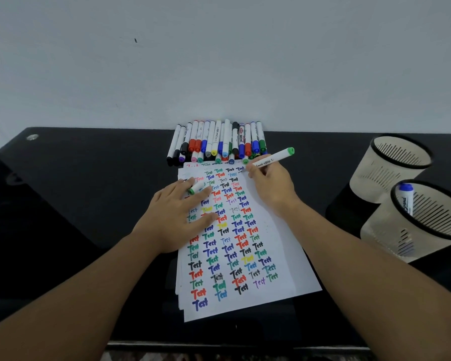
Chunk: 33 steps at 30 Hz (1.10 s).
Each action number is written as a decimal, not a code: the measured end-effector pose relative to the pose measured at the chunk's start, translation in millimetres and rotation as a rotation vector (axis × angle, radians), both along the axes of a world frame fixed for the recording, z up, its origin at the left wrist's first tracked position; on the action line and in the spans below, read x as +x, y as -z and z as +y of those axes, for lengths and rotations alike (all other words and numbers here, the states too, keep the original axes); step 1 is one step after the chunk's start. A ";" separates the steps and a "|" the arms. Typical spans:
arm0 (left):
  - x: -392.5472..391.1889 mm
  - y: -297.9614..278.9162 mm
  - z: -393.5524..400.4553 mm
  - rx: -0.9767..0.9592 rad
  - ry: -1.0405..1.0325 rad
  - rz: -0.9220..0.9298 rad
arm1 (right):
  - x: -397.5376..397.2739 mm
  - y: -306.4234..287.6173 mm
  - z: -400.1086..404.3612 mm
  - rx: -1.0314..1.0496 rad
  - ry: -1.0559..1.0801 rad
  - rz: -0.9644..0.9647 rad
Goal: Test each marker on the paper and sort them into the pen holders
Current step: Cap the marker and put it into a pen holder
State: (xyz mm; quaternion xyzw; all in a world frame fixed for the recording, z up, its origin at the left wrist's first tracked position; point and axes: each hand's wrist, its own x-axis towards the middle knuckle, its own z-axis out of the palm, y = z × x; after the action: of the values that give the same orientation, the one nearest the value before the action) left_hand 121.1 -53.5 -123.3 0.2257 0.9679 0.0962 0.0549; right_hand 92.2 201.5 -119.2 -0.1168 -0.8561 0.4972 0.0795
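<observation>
A white sheet of paper (279, 243) covered with rows of coloured "Test" words lies on the black desk. My right hand (270, 185) grips a white marker with a green end (276, 156), its tip touching the paper's top right. My left hand (177, 212) lies flat on the paper's left side, with the marker's green cap (196, 188) held between its fingers. A pile of several capped markers (219, 142) lies against the wall beyond the paper. Two beige pen holders stand at the right: the far holder (391, 165) and the near holder (422, 222), which holds a blue marker (405, 198).
The black desk (76, 191) runs up to a pale wall at the back. A metal grommet (32, 137) sits in its far left corner. More sheets lie stacked under the top paper. The desk's front edge is at the bottom of view.
</observation>
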 end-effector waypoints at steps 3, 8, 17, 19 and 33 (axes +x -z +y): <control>-0.3 0.2 0.0 0.006 0.001 0.005 | 0.4 -0.6 0.9 0.003 0.010 -0.002; -1.6 1.6 -0.7 0.000 0.004 0.000 | 2.0 -1.2 1.2 0.013 -0.013 -0.007; -0.5 -0.9 0.7 0.003 -0.005 -0.015 | 3.8 -1.8 2.4 -0.030 0.010 0.013; -0.7 -0.2 0.4 0.003 -0.005 -0.015 | 4.3 -2.0 2.1 -0.013 0.003 0.002; -1.7 2.2 -1.7 0.024 -0.001 -0.005 | 7.1 -6.0 0.3 -0.021 0.013 -0.021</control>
State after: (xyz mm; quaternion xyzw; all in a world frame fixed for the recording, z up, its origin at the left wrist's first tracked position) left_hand 119.3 -55.2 -125.5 0.2256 0.9667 0.1082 0.0546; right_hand 99.3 201.8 -113.1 -0.1283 -0.8508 0.5044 0.0725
